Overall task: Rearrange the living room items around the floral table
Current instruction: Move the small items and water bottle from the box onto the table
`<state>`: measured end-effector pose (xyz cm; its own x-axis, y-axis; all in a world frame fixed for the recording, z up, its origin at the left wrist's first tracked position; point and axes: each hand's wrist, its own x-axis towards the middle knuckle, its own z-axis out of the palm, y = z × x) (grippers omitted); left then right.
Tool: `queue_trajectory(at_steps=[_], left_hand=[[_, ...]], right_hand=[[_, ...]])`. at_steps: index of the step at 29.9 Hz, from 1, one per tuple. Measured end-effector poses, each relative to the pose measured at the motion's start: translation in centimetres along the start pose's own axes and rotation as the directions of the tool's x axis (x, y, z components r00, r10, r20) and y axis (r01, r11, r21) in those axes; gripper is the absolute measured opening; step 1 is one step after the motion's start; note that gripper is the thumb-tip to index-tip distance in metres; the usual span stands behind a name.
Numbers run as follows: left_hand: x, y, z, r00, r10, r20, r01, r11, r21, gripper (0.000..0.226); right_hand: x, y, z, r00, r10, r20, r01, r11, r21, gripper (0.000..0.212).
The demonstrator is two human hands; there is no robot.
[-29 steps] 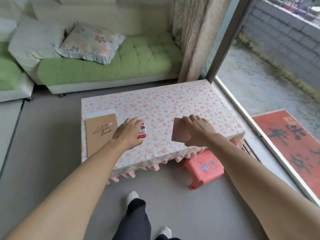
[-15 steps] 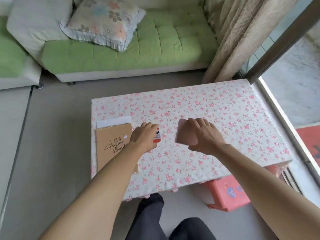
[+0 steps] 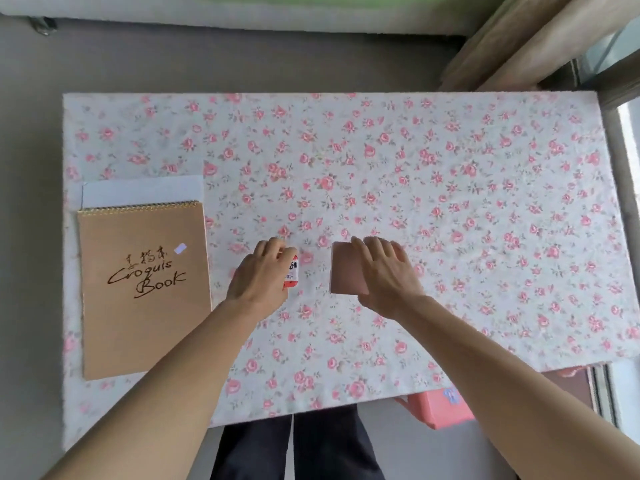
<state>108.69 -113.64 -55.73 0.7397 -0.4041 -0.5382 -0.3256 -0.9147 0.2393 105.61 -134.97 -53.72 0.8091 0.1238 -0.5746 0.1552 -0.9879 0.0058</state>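
Note:
The floral table [image 3: 450, 209] fills the view from above. My left hand [image 3: 259, 275] is closed around a small red and white box [image 3: 291, 274] at the table's middle. Just right of it, my right hand [image 3: 386, 275] rests on a small pink-brown notebook [image 3: 344, 270], fingers over its right side. A brown spiral sketchbook marked "Croquis Book" [image 3: 145, 285] lies flat at the left end, with a white sheet [image 3: 142, 190] sticking out beyond its far edge.
A pink plastic stool [image 3: 441, 408] stands partly under the table's near right corner. A beige curtain [image 3: 519, 39] hangs at the far right, beside a window frame [image 3: 620, 393]. The sofa base [image 3: 207, 15] runs along the far side. My dark-trousered legs [image 3: 294, 445] are against the near edge.
The camera has moved forward and tilted down over the table, so the sofa and cushion have left the view. Both hands keep their hold on the box and the notebook in the same spot.

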Motion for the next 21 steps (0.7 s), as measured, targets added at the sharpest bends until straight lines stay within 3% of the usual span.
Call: queue_trajectory(at_steps=[9,14,18,21], left_hand=[[4.4,-1.0,5.9,0.998,-0.061,0.033,0.061,0.998,0.013,0.059],[4.0,-0.2,5.5,0.994,-0.099,0.038,0.097,0.994,0.040,0.071],[2.2,1.1,1.9,0.991,-0.130,-0.005,0.130,0.991,-0.038,0.048],[-0.7,3.1,-3.5,0.990,-0.140,-0.026,0.136,0.982,-0.133,0.039]], right_hand=[[5.7,1.5,7.2,0.998,-0.065,0.027,0.065,0.998,0.014,0.100],[5.2,1.6,6.2,0.994,-0.098,0.039,0.096,0.994,0.046,0.116],[2.8,1.5,2.5,0.993,-0.114,-0.012,0.114,0.969,0.221,0.090],[-1.3,1.9,-2.1,0.998,-0.045,-0.045,0.057,0.949,0.310,0.077]])
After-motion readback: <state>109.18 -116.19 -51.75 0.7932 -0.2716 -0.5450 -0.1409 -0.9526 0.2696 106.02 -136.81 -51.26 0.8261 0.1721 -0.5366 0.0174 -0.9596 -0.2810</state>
